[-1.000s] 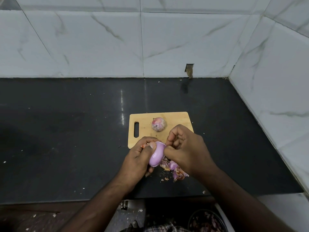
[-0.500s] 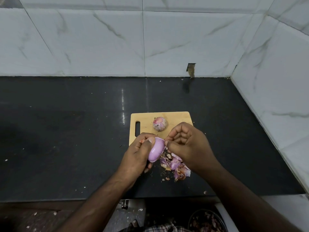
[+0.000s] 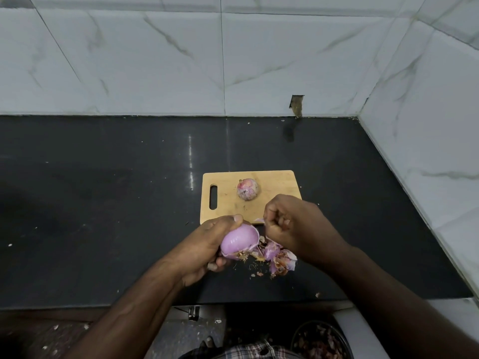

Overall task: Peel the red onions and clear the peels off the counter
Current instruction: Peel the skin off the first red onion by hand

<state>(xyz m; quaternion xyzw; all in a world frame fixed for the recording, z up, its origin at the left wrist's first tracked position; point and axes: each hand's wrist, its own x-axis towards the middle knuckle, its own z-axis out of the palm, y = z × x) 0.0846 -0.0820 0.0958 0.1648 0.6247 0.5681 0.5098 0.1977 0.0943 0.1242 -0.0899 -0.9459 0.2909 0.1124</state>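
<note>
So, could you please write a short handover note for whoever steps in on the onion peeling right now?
Left hand grips the mostly peeled onion above the counter, in front of the cutting board.
Right hand pinches a strip of skin beside that onion.
Second onion sits on the board, dry skin on it.
Peel pile lies on the counter under the hands.
Done: most of the first onion.
Left: finish it, peel the second, clear the peels.
</note>
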